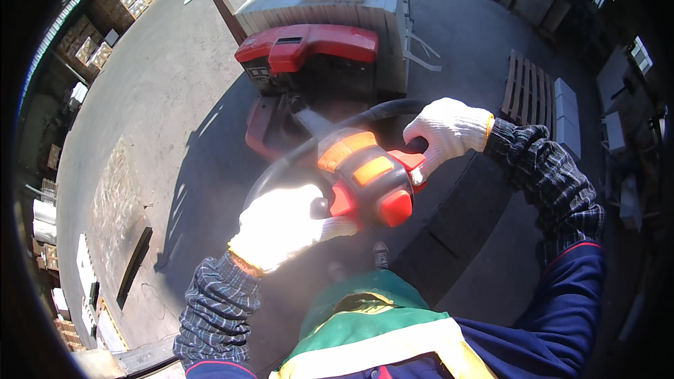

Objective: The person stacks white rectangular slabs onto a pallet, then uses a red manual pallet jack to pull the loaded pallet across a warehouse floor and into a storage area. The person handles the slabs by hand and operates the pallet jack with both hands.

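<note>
My left hand (284, 226), in a white knit glove, grips the left side of a black loop handle (281, 161) on a red powered pallet truck (309, 63). My right hand (446, 130), also gloved, holds the right side of that loop, thumb by the red and orange control head (365, 179) between my hands. The handle's arm runs forward and down to the red truck body. A wrapped pallet load of pale slabs (330, 0) sits just beyond the truck body.
Grey concrete yard all around. An empty wooden pallet (528, 91) and pale blocks (567, 116) lie at right. Stacked boxes (105, 21) line the far left, more stacks (88, 288) at lower left. My shoe (380, 255) shows below the handle.
</note>
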A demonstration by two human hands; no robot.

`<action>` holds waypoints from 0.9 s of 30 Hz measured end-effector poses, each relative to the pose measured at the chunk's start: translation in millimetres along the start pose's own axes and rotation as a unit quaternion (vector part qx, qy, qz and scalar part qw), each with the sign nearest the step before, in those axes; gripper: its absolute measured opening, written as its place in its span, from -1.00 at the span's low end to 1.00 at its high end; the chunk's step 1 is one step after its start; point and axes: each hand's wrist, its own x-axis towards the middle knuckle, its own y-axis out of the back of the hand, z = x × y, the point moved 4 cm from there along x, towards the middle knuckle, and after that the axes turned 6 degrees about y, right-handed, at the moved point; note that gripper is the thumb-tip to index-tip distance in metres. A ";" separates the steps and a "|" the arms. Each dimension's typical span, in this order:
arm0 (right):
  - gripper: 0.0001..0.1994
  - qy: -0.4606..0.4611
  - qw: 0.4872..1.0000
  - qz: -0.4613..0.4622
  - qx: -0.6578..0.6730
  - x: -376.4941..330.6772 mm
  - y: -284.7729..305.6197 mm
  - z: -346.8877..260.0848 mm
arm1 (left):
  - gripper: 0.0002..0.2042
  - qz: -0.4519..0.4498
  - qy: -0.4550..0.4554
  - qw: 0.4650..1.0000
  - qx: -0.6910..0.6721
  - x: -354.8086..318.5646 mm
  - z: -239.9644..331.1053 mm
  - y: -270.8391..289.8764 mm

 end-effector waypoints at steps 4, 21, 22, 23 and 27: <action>-0.43 -0.005 1.000 0.024 -0.012 -2.8 -6.1 -1.8 | -0.53 0.059 -0.011 0.998 -0.035 -3.6 -10.5 -14.6; -0.35 0.002 0.999 0.047 -0.010 -6.5 -11.2 4.7 | -0.61 0.114 -0.016 0.992 -0.050 -5.5 -11.1 -28.8; -0.41 0.009 0.998 0.063 -0.010 -6.5 -10.8 4.8 | -0.63 0.109 -0.014 0.993 -0.038 -3.8 -10.0 -28.1; -0.47 0.017 0.997 0.073 -0.009 -6.7 -11.0 4.8 | -0.64 0.121 -0.023 0.992 -0.032 -3.2 -8.0 -26.0; -0.45 0.029 0.995 0.089 -0.018 -6.9 -9.9 6.0 | -0.64 0.121 -0.011 0.992 0.038 3.5 -4.7 -23.8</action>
